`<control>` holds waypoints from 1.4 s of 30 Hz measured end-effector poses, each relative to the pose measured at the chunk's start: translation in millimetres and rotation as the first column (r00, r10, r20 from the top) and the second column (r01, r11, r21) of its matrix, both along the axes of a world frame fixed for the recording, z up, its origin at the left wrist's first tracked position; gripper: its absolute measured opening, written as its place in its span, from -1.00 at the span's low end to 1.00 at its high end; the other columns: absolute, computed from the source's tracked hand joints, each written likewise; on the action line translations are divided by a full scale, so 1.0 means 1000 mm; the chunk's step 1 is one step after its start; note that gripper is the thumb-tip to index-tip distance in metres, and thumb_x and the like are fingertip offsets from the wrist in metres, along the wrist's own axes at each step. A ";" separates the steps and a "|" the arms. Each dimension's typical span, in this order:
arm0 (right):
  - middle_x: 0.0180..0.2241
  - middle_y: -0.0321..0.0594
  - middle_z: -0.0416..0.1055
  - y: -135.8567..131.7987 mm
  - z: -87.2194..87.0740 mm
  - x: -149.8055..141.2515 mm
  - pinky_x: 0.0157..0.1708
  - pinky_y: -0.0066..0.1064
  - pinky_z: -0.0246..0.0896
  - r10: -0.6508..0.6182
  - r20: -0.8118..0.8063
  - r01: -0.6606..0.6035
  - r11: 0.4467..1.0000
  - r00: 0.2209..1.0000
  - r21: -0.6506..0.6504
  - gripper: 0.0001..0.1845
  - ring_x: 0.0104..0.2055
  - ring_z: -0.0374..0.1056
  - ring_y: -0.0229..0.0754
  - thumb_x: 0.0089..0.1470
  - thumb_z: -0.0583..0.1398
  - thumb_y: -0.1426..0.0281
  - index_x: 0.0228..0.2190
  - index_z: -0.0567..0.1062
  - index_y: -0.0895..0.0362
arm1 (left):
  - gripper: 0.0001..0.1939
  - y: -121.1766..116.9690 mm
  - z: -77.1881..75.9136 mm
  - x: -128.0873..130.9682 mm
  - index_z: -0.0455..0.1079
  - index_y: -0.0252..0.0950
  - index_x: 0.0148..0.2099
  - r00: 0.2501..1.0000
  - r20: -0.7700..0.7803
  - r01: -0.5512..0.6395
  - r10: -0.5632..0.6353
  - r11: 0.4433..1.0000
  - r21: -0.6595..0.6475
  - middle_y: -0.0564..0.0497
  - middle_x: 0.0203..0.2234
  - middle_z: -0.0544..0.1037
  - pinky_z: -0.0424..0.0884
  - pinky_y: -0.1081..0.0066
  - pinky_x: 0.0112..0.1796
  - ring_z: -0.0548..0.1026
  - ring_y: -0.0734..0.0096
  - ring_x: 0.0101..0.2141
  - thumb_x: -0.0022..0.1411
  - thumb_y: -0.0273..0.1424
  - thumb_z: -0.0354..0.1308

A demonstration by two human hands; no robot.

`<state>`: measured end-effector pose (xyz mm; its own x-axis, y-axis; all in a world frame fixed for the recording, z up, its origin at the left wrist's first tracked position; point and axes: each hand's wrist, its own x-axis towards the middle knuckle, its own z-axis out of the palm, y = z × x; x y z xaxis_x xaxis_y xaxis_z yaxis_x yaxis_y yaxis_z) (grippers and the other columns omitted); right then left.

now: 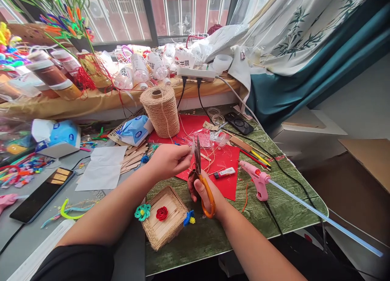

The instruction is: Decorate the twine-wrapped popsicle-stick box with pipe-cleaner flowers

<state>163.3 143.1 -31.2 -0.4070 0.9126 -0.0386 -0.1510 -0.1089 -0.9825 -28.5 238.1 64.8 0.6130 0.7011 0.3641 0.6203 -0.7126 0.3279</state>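
Orange-handled scissors (208,195) point upward in my right hand (199,187), whose fingers are wrapped round the handles. Beside the blades, my left hand (170,161) is closed in a pinch, with a small whitish bit just showing at its fingertips; what it is I cannot make out. Below both hands lies a square wooden-stick box wrapped in twine (164,218). It bears a red rose (162,213) in the middle, a teal flower (142,212) on its left corner and a blue flower (189,218) on its right.
A pink glue gun (258,179) with a long glue stick lies at the right, its cord trailing off the table. Behind my hands stand a large twine spool (160,112) and a red sheet (225,159) with a lighter (224,173). A phone (42,194) lies left.
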 end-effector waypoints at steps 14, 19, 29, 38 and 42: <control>-0.42 -0.38 0.26 -0.002 0.003 -0.004 -0.51 -0.41 0.19 -0.080 0.012 0.081 0.995 0.997 -0.064 -0.36 -0.49 0.22 -0.25 0.18 0.18 -0.31 -0.19 0.32 0.01 | -0.72 -0.001 0.003 0.002 0.25 -0.21 -0.40 0.998 -0.051 0.046 -0.044 0.999 0.025 0.12 -0.60 0.32 0.04 0.37 -0.47 0.22 0.44 -0.56 0.42 -0.31 0.05; -0.42 -0.43 0.21 -0.002 0.007 -0.007 -0.58 -0.44 0.18 -0.097 0.017 0.098 0.994 0.995 -0.047 -0.43 -0.57 0.20 -0.32 0.25 0.17 -0.24 -0.21 0.31 0.02 | -0.72 0.001 0.004 -0.001 0.24 -0.21 -0.39 0.993 -0.088 0.075 -0.074 0.997 0.017 0.12 -0.61 0.32 0.04 0.37 -0.47 0.21 0.43 -0.57 0.43 -0.31 0.04; -0.56 -0.55 0.13 -0.003 0.017 -0.009 -0.76 -0.51 0.03 -0.130 0.035 0.133 0.984 0.991 -0.115 -0.45 -0.72 0.09 -0.39 0.18 0.32 -0.16 -0.29 0.29 0.02 | -0.73 0.002 0.003 -0.003 0.21 -0.21 -0.40 0.995 -0.064 0.076 -0.079 0.996 -0.054 0.15 -0.61 0.24 0.00 0.36 -0.47 0.11 0.44 -0.57 0.40 -0.33 0.07; -0.56 -0.53 0.26 0.010 0.007 -0.011 -0.75 -0.55 0.06 -0.308 -0.058 0.292 0.938 0.950 -0.189 -0.46 -0.70 0.13 -0.40 0.08 0.42 -0.06 -0.31 0.33 0.04 | -0.65 0.002 -0.010 0.002 0.26 -0.25 -0.31 0.929 0.370 0.193 0.012 0.837 -0.512 0.12 -0.51 0.29 0.19 0.44 -0.40 0.24 0.47 -0.48 0.51 -0.16 -0.01; -0.51 -0.43 0.40 0.016 0.019 -0.003 -0.66 -0.51 0.17 -0.437 -0.116 0.414 0.892 0.892 -0.182 -0.52 -0.64 0.23 -0.36 0.06 0.44 0.03 -0.28 0.38 0.06 | -0.55 0.002 -0.012 0.005 0.29 -0.28 -0.29 0.877 0.480 0.427 -0.012 0.476 -0.769 0.14 -0.58 0.29 0.18 0.44 -0.48 0.21 0.51 -0.57 0.53 -0.02 0.00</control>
